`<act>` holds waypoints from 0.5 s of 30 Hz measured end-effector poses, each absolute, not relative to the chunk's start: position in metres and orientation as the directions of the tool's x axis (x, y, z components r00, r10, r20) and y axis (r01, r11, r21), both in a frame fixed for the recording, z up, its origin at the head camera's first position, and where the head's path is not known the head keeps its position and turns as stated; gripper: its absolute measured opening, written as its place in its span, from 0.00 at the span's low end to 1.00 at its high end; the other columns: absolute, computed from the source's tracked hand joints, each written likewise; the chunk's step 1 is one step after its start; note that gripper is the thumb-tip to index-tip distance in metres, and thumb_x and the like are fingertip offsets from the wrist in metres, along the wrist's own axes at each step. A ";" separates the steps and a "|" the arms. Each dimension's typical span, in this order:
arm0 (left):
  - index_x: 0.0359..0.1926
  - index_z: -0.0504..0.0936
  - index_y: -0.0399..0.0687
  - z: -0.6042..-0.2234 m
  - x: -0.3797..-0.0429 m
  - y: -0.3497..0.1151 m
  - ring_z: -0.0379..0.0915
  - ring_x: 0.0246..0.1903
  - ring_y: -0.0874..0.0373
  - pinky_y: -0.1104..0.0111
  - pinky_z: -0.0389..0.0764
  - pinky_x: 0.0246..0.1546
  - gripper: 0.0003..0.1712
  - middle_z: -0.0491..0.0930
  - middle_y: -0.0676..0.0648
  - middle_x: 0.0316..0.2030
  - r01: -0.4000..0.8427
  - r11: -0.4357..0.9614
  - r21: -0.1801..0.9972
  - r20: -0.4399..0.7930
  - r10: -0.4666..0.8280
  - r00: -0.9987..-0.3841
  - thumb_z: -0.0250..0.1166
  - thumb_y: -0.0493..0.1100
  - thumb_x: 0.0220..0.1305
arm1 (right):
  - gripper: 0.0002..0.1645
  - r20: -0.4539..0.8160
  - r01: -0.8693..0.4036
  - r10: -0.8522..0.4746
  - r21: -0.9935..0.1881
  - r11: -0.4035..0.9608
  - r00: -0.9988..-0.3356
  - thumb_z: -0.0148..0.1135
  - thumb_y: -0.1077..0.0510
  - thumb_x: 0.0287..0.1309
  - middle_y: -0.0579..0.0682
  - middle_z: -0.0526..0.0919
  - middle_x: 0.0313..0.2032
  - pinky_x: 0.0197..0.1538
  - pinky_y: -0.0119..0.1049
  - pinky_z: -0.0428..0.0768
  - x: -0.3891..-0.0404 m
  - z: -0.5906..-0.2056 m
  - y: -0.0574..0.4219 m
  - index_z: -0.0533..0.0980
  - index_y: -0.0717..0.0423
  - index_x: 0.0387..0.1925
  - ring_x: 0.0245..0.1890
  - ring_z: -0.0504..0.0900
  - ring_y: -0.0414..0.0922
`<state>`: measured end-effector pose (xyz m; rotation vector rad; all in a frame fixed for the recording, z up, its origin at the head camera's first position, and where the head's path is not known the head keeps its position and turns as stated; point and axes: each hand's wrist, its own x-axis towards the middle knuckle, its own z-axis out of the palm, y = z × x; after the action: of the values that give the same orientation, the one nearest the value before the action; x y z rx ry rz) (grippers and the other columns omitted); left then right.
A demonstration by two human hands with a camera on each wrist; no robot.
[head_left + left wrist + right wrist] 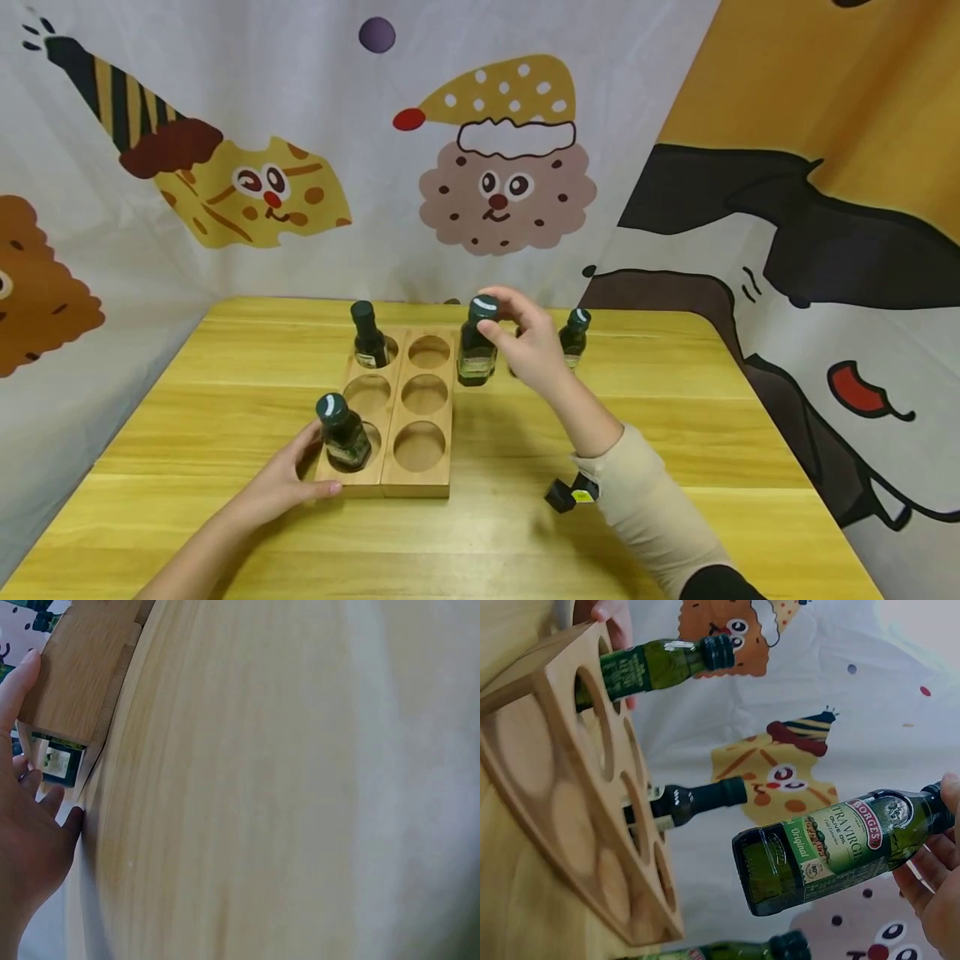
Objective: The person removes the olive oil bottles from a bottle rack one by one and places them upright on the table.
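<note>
Before a cartoon-print curtain (375, 108), over a wood-grain table (465, 550): pinching an olive oil bottle (477, 360) by its capped neck in the right hand (531, 343). Left of that hand, resting the left hand (285, 481), thumb and fingers spread, against the wooden rack (416, 491), just beside a racked bottle (348, 439).

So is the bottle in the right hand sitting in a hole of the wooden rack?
No, the right hand holds the bottle up in the air, apart from the wooden rack.
</note>
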<state>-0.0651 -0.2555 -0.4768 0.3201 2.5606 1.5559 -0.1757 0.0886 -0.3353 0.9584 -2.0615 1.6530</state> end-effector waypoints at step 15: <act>0.72 0.50 0.33 -0.474 -0.064 -0.254 0.49 0.64 0.27 0.35 0.47 0.60 0.59 0.59 0.24 0.64 0.096 0.442 0.892 -0.013 0.238 -0.971 0.77 0.41 0.45 | 0.19 0.544 -0.611 -0.299 -0.762 0.215 -0.784 0.62 0.71 0.57 0.63 0.81 0.41 0.42 0.38 0.79 -0.160 -0.343 0.099 0.73 0.72 0.51 0.40 0.80 0.55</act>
<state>-0.0640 -0.2538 -0.4741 0.2973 2.5499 1.5624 -0.1605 0.0994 -0.3432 0.8570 -2.2131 1.5937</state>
